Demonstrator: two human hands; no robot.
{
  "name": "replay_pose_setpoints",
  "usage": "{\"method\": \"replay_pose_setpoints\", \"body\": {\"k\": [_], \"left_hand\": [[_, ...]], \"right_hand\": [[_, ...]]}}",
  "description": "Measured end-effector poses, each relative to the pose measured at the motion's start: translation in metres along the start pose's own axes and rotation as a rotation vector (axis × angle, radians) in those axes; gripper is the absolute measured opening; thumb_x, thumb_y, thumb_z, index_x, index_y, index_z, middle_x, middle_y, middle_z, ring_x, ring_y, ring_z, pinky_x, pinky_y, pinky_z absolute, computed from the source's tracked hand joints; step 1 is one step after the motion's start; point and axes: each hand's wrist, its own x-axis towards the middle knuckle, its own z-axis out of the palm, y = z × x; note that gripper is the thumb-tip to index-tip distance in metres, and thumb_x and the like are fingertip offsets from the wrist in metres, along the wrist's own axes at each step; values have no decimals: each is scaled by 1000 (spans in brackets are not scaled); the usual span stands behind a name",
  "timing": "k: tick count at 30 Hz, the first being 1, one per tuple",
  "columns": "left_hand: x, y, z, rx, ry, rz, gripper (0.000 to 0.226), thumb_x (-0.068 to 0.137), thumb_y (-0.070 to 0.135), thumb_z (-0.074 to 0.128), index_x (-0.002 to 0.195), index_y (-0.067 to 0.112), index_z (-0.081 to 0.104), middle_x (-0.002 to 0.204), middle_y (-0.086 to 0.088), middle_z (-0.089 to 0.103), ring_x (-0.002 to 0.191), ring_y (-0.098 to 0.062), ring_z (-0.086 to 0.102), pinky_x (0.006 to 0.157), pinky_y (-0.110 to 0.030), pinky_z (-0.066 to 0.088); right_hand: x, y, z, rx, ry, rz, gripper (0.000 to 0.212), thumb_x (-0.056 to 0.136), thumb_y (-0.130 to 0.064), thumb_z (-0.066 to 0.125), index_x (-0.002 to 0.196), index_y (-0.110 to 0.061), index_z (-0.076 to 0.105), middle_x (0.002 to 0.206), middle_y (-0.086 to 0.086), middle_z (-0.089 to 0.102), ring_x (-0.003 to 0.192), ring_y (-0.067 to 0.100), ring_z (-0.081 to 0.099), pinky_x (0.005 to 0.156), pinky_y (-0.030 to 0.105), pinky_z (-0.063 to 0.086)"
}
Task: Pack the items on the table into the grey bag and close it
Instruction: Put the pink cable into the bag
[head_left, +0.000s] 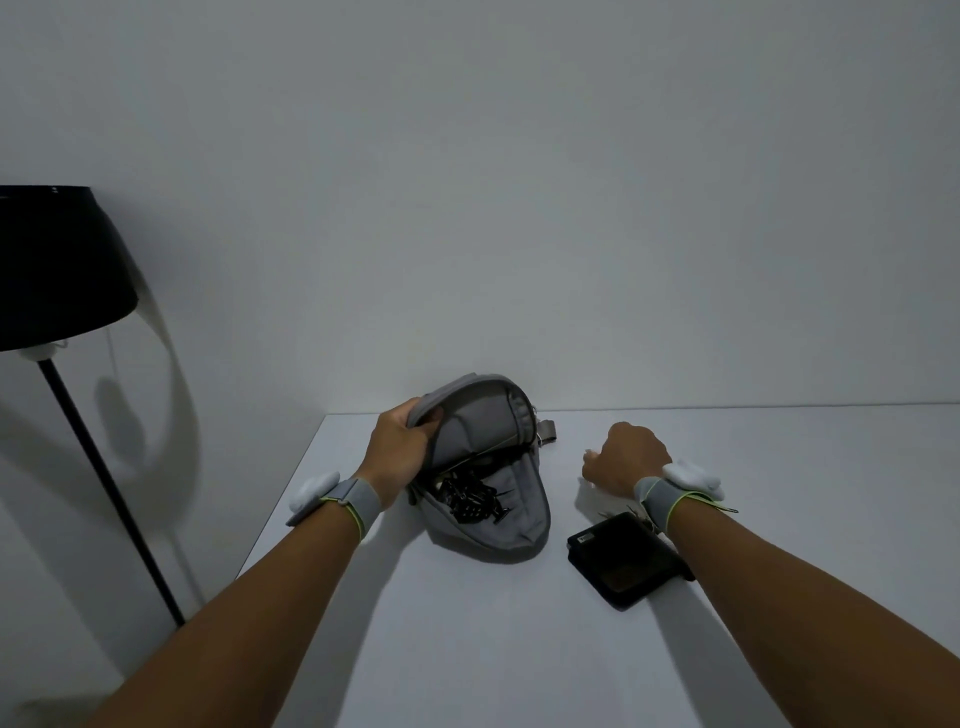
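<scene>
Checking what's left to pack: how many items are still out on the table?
2 plainly: a black wallet under the right forearm, and something small under the curled right hand. Keys may lie hidden behind that wrist. The left hand holds the grey bag open.

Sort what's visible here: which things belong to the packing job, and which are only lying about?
Part of the job:
- grey bag, flap held open by the left hand
- black tangle inside the bag
- black wallet on the table
- right hand, curled, contents hidden

Just there:
- floor lamp beside the table
</scene>
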Motion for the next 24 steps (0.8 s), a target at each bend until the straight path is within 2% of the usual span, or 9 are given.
{"method": "replay_pose_setpoints", "body": {"k": [3,6,9,12,14,18,24], "left_hand": [[3,-1,1,-12,-2,-4,14,102,15,60,103,17,74,94,-1,71,85,-15,62,76,-27,49],[4,-4,2,-12,2,-6,15,103,16,59,105,15,74,95,-2,71,84,-14,62,73,-23,49],[4,-6,1,-26,7,-17,16,103,16,59,107,12,73,94,-2,71,82,-14,62,69,-21,48],[5,-6,1,-22,6,-16,16,103,17,59,107,9,73,94,-3,71,82,-15,62,70,-24,50],[5,-6,1,-20,7,-14,17,103,16,59,107,8,73,94,-3,71,82,-15,62,69,-23,50],[3,-3,2,-13,5,-16,16,103,16,58,106,9,72,91,-1,69,80,-13,60,67,-20,49],[1,0,2,-12,9,-23,17,102,14,59,107,5,73,96,-9,70,84,-20,60,75,-31,52]], "right_hand": [[2,9,6,-51,-17,-26,25,90,-36,62,78,-17,50,105,5,71,95,26,67,68,25,40],[3,16,15,-105,-55,-30,22,88,-38,64,94,-17,59,110,4,71,103,23,68,70,24,40],[5,18,22,-124,-97,-51,18,88,-33,66,98,-19,60,112,2,70,107,22,67,71,23,41],[8,19,29,-135,-107,-36,38,90,-37,65,118,-11,61,122,8,66,113,24,65,83,27,49],[10,20,31,-140,-101,-28,41,91,-36,65,122,-10,58,125,10,64,116,25,63,88,28,49],[11,21,32,-154,-105,-27,31,87,-24,68,113,-8,64,117,10,69,109,25,67,78,26,49],[8,25,31,-146,-98,-54,21,84,-25,70,99,-12,65,107,10,72,100,26,70,68,25,45]]}}
